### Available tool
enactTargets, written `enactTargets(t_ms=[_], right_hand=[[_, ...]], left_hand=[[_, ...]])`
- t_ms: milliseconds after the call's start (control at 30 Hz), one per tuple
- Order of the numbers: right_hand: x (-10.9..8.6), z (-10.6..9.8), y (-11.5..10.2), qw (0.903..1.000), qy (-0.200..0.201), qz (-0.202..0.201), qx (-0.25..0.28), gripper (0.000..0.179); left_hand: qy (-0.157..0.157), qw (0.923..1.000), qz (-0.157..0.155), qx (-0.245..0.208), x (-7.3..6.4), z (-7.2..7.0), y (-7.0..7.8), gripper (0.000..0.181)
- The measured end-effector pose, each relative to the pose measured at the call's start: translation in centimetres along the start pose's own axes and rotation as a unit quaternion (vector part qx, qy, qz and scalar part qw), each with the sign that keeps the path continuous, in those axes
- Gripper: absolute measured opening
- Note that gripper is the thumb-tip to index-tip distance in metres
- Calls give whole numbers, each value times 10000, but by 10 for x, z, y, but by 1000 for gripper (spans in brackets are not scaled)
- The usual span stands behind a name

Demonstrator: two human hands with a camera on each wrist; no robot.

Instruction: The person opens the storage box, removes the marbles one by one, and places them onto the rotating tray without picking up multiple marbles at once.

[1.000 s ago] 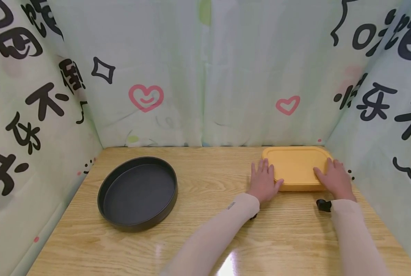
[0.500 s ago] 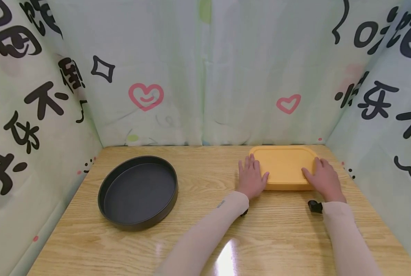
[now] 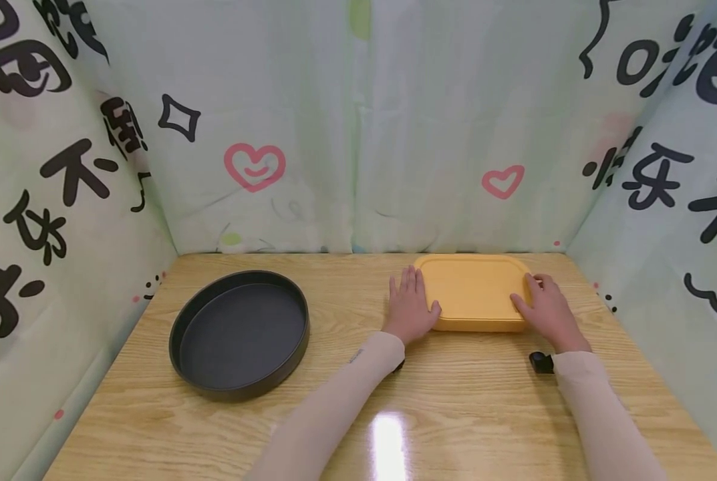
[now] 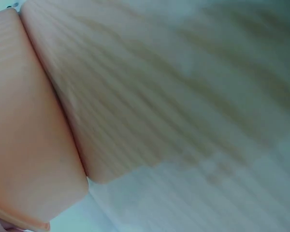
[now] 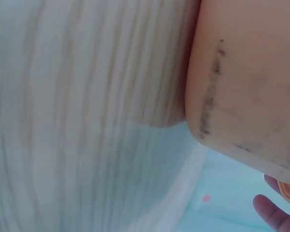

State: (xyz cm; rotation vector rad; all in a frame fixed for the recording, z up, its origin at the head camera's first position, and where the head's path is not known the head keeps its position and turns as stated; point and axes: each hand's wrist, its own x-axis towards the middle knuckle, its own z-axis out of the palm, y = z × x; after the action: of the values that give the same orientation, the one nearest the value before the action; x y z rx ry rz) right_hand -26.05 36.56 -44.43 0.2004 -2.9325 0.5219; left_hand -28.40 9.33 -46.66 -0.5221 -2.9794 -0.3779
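Note:
A yellow rectangular lidded box [image 3: 475, 290] lies on the table near the back curtain, right of the middle. My left hand [image 3: 411, 310] lies along its left side, fingers straight, the thumb by the front left corner. At the right side is my right hand [image 3: 549, 312], its thumb on the lid's edge and its fingers at the right rim. The left wrist view has the box's side wall [image 4: 34, 121] close up. Dark smudges mark the wall [image 5: 251, 87] in the right wrist view, where fingertips [image 5: 270, 210] show near the rim.
A round dark grey pan [image 3: 240, 334] without a visible handle stands on the left of the wooden table [image 3: 346, 374]. Printed curtains [image 3: 358, 133] enclose the back and both sides. A small black device [image 3: 541, 363] shows at the right wrist.
The box has slid left along the back of the table, with both hands moving left beside it. The pan has stayed in place.

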Motion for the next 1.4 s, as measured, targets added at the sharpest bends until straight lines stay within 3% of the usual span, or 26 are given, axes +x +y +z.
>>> enactTargets(t_ms=[167, 567, 767, 1000, 1400], right_hand=[[3, 3, -9, 9985, -540, -88, 78, 76], [5, 11, -34, 9951, -904, -310, -247, 81], [5, 15, -47, 9935, -992, -452, -341, 81], [8, 18, -59, 9921, -1008, -665, -354, 78], [24, 25, -56, 9864, -1093, -1152, -423, 74]], left_hand=[[-67, 9999, 52, 129, -4, -3, -10, 73], [-217, 9990, 58, 373, -24, -16, -34, 71], [-285, 9992, 31, 278, -37, -23, -44, 72], [-315, 9981, -67, 526, -49, -28, -51, 73], [-355, 9980, -50, 516, -68, -34, -54, 76]])
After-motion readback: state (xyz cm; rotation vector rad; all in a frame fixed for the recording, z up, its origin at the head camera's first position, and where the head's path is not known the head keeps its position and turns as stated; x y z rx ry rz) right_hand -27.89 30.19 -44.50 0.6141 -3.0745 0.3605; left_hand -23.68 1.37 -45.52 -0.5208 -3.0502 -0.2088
